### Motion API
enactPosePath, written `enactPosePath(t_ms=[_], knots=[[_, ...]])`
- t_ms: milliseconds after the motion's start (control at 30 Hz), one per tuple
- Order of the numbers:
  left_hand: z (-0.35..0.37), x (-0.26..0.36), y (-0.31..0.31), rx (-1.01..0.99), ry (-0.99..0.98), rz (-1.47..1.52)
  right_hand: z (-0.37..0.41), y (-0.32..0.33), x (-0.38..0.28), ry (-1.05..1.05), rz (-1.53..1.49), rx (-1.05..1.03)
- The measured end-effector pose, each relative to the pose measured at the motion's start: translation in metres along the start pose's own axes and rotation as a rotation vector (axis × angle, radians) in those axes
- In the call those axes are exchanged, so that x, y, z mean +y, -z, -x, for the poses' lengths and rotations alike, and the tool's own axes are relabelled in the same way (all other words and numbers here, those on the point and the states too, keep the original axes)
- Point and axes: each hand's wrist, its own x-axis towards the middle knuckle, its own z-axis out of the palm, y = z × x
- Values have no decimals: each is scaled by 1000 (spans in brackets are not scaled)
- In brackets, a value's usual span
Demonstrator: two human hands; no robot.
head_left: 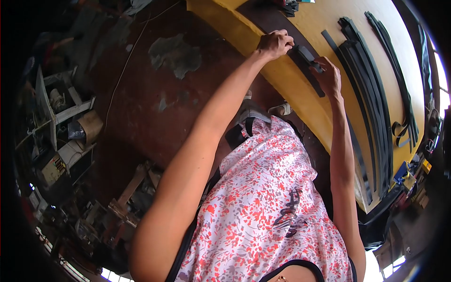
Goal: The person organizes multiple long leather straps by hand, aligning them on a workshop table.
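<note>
On the yellow table, a dark flat strip runs along the near edge, with a small dark block resting over it. My left hand is closed beside the upper end of the block, its fingertips curled together; what they pinch is too small to make out. My right hand has its thumb and fingers closed round the block's lower end. Right of it lies a bundle of long black strips.
More black strips hang together at the table's right side. Blue and yellow items stand at its lower right corner. A wooden frame with a cardboard box is at the left, near a cable across the dark red floor.
</note>
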Motion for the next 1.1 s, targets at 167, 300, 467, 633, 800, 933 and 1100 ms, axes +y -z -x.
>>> enactPosePath(t_ms=[167,300,467,633,800,933,1100], knots=[[0,0,-2,22,-9,-4,2,-2,6,0,19,22],[0,-3,-4,39,-26,2,4,-1,6,2,-8,36],[-2,-5,-5,35,-32,3,7,-3,4,30,14,46],[-1,-1,-2,33,-30,-5,8,-4,-1,37,89,36],[-1,0,0,33,-30,-9,6,-4,-5,28,121,30],[-1,-2,-2,27,-36,-21,1,-4,2,-11,82,19],[-2,-3,-2,4,-20,-22,-7,2,11,-53,-63,-41]])
